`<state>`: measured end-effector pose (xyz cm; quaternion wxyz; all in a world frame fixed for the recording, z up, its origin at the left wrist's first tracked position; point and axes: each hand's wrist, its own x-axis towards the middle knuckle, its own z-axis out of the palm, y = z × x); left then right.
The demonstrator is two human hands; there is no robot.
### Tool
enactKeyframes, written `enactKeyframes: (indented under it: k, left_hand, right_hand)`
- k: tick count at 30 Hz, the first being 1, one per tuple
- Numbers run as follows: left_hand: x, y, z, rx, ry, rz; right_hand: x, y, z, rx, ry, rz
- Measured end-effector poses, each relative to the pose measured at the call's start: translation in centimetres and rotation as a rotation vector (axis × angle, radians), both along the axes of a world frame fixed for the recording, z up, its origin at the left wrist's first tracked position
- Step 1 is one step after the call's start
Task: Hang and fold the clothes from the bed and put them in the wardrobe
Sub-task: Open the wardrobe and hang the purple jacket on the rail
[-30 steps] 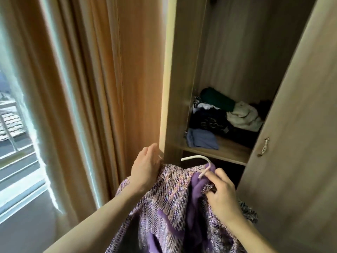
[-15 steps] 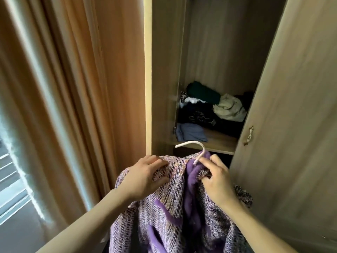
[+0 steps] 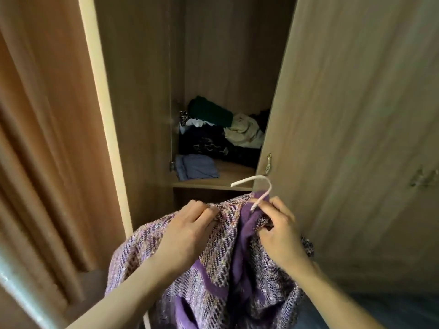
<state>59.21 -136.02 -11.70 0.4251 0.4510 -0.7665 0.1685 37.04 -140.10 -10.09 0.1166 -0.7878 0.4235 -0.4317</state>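
Your purple knit top (image 3: pixel 213 269) hangs on a white hanger (image 3: pixel 257 186) close in front of you, just short of the open wardrobe (image 3: pixel 142 115) and lower than the front edge of its shelf (image 3: pixel 237 172). Your left hand (image 3: pixel 187 233) has its fingers curled into the left shoulder of the knit, bunching the fabric. Your right hand (image 3: pixel 280 233) pinches the hanger's stem just under the hook, with some of the collar gathered beneath the fingers. The weave looks loose, soft and stretchy, bulky rather than heavy, so it will likely sag, slide off a shoulder or snag if you pull on the cloth itself. Carry the weight at the hanger's neck and use the left hand only to settle the shoulder. The hook sits near the wardrobe door (image 3: pixel 356 138) on the right, so mind it there. No rail is in view, and folded clothes (image 3: pixel 213 134) fill the far side of the shelf.
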Motion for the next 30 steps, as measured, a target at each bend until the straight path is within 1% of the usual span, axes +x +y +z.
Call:
enactKeyframes:
  k: [3, 8, 11, 15, 21, 26, 30]
  left_hand:
    - [-3.0, -2.4, 0.3, 0.014, -0.050, 0.003]
    - [-7.8, -6.3, 1.0, 0.131, -0.095, 0.056]
    - [-10.6, -8.1, 1.7, 0.216, -0.067, 0.029]
    - [-13.7, -9.3, 2.7, 0.281, -0.033, -0.004]
    - [-16.8, -13.5, 2.7, 0.203, -0.007, 0.181]
    - [-17.4, -17.2, 1.6, 0.096, 0.037, 0.121]
    - [-15.5, -20.5, 1.4, 0.053, 0.032, 0.066]
  right_hand:
    - [-2.7, -2.3, -0.4, 0.013, -0.018, -0.021]
    - [-6.6, -6.1, -0.6, 0.022, -0.091, -0.002]
    - [-9.0, -8.6, -0.7, 0.014, -0.118, 0.012]
    - [-10.9, -11.3, -0.8, -0.020, -0.167, -0.062]
    - [-11.7, -14.8, -0.4, -0.042, -0.199, -0.080]
    - [-10.9, -17.1, -0.7, -0.048, -0.197, -0.061]
    - [-9.2, -19.6, -0.7, -0.063, -0.183, -0.057]
